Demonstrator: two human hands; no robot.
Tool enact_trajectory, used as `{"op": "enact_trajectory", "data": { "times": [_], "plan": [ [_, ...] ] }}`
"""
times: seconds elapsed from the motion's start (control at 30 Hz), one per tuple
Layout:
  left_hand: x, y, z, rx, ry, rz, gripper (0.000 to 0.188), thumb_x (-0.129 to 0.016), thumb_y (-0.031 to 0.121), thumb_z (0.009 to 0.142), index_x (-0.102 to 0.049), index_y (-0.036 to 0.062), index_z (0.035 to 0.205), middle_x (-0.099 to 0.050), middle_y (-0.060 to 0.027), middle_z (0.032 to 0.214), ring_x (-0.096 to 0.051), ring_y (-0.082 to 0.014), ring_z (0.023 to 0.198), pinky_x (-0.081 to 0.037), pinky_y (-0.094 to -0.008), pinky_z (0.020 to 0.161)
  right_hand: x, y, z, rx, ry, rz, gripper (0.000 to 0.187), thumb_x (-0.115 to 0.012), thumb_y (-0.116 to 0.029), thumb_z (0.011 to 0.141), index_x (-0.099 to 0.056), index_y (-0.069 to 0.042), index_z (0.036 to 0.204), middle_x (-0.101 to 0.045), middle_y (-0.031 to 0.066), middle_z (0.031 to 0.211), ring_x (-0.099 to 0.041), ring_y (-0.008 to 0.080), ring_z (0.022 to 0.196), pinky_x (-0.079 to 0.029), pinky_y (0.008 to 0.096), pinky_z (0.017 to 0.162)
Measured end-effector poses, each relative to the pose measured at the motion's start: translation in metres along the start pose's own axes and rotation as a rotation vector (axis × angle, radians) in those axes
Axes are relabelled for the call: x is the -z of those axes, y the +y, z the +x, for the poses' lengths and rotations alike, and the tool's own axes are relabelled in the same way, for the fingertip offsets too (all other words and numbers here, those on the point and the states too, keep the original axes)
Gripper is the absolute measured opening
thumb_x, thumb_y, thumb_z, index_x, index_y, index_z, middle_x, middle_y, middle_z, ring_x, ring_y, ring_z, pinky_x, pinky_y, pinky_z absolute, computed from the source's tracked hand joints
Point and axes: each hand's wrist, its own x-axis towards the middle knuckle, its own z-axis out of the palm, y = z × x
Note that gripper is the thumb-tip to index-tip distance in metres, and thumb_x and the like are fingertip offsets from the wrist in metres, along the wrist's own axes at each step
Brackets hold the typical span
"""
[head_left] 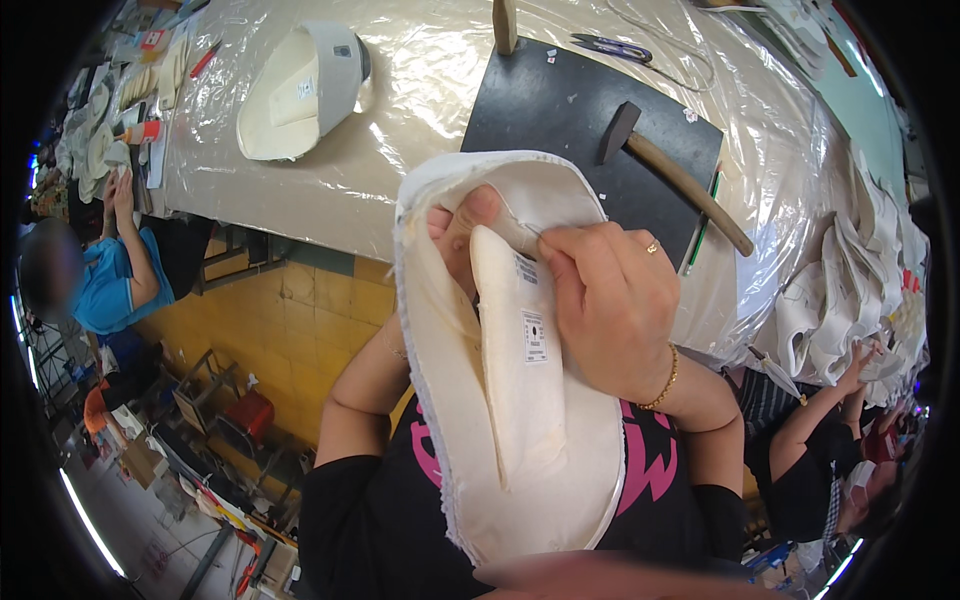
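- Between your two hands, in front of your chest, is a cream shoe upper (432,390), its hollow inside facing you.
- Your right hand (620,300) pinches the pale lining (515,230) between thumb and fingertips.
- Just left of those fingertips, your left hand (462,235) shows inside the upper with bent digits; much of it is hidden, so its grip cannot be told.
- Below your fingertips, a padded tongue (508,370) lies within the upper and already carries its printed label (534,336).
- Done, by the look of it: the walls are formed and the tongue seems joined at its lower end.
- Left, as a judgement: the lining beside your right fingertips does not look settled flat, and no sole shows on this piece.
- Up and left of your hands, a second upper (272,115) lies on the plastic-covered table, also with a label inside; whether it is finished cannot be told.
- Beyond your right hand, the hammer (685,185) rests unheld on a black board (540,110).
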Motion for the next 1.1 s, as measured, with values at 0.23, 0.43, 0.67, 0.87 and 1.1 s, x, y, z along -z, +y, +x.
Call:
{"op": "enact_trajectory", "data": {
  "times": [0.23,0.43,0.67,0.87,1.1],
  "plan": [
    [-0.003,0.023,-0.011,0.155,0.079,0.204,0.030,-0.069,0.027,0.095,-0.067,0.0036,0.112,-0.071,-0.0062,0.100,-0.069,-0.0132,0.087,-0.056,-0.0268,0.074,0.013,-0.002,0.004,0.051,-0.122,-0.115,0.017,-0.074,-0.003,0.076,-0.066,-0.006,0.090,-0.061,0.0044,0.076,-0.054,0.0226,0.059,-0.043,0.0338,0.059],
    [-0.008,0.026,-0.010,0.145,0.068,0.214,0.029,-0.068,0.026,0.095,-0.067,0.0036,0.113,-0.070,-0.0062,0.101,-0.068,-0.0131,0.088,-0.056,-0.0267,0.074,0.019,-0.008,0.005,0.091,-0.199,-0.254,0.015,-0.064,-0.005,0.064,-0.053,-0.006,0.075,-0.047,0.0054,0.066,-0.050,0.0178,0.051,-0.037,0.0324,0.053],
    [-0.009,0.030,-0.013,0.110,0.082,0.216,0.027,-0.068,0.024,0.095,-0.067,0.0037,0.113,-0.070,-0.0062,0.101,-0.068,-0.0128,0.089,-0.056,-0.0267,0.075,0.024,-0.006,0.007,0.051,-0.257,-0.188,0.012,-0.072,-0.010,0.080,-0.063,-0.007,0.088,-0.059,0.0049,0.073,-0.056,0.0213,0.053,-0.043,0.0337,0.052],
    [-0.010,0.031,-0.013,0.099,0.087,0.218,0.027,-0.067,0.023,0.095,-0.067,0.0037,0.113,-0.070,-0.0061,0.102,-0.068,-0.0127,0.090,-0.056,-0.0267,0.076,0.023,-0.002,0.009,0.077,-0.225,-0.159,0.013,-0.073,-0.009,0.078,-0.063,-0.007,0.086,-0.057,0.0041,0.071,-0.055,0.0214,0.052,-0.043,0.0331,0.052],
    [-0.006,0.031,-0.013,0.089,0.097,0.221,0.025,-0.066,0.020,0.094,-0.067,0.0037,0.113,-0.070,-0.0057,0.102,-0.067,-0.0116,0.090,-0.055,-0.0262,0.077,0.007,0.003,0.007,0.161,-0.111,-0.123,0.016,-0.074,-0.006,0.074,-0.062,-0.006,0.085,-0.054,0.0044,0.070,-0.049,0.0201,0.050,-0.040,0.0321,0.050]
  ]
}}
